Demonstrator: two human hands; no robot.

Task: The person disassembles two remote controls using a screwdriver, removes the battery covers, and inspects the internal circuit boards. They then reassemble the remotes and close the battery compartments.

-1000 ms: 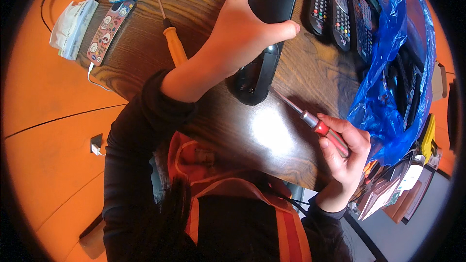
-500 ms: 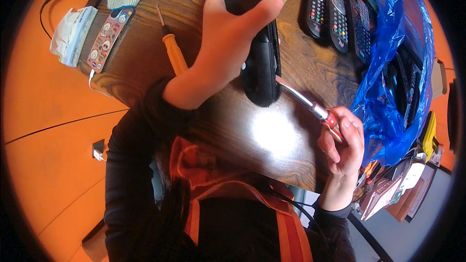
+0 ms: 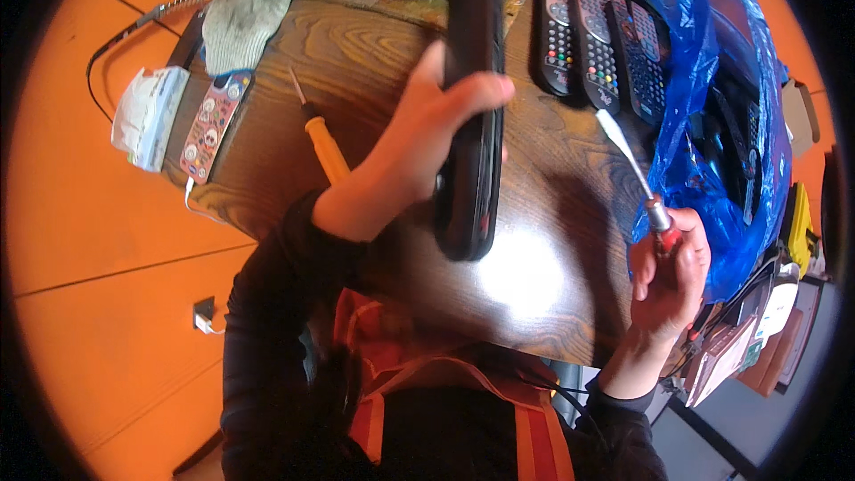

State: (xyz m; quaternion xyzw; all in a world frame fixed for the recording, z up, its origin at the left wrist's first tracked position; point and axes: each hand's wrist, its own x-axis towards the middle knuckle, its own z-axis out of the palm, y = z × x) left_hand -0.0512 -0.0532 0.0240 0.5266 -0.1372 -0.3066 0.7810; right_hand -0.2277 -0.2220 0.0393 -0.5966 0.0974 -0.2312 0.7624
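My left hand [image 3: 410, 138] is closed around a long black remote control [image 3: 469, 200], its thumb lying across the near side. The remote is held up on edge above the table, and its buttons are not visible. Off to the right, my right hand [image 3: 672, 272] grips a flat-blade screwdriver [image 3: 631, 153] by its red handle. The blade points up and left, apart from the remote. On the table by my left wrist lies a second screwdriver [image 3: 328, 150] with an orange handle.
Several remotes [image 3: 595, 44] lie in a row at the far right, beside a blue plastic bag [image 3: 690, 174] with dark items inside. A glove [image 3: 254, 22], a patterned strip-shaped device [image 3: 214, 125] on a white cable and a tissue pack [image 3: 150, 116] lie left on the wooden table [image 3: 552, 330].
The screwdriver tip has left the remote's side seam and moved to the right with my right hand. The remote sits lower in view and shows its side differently. The whole view has shifted.
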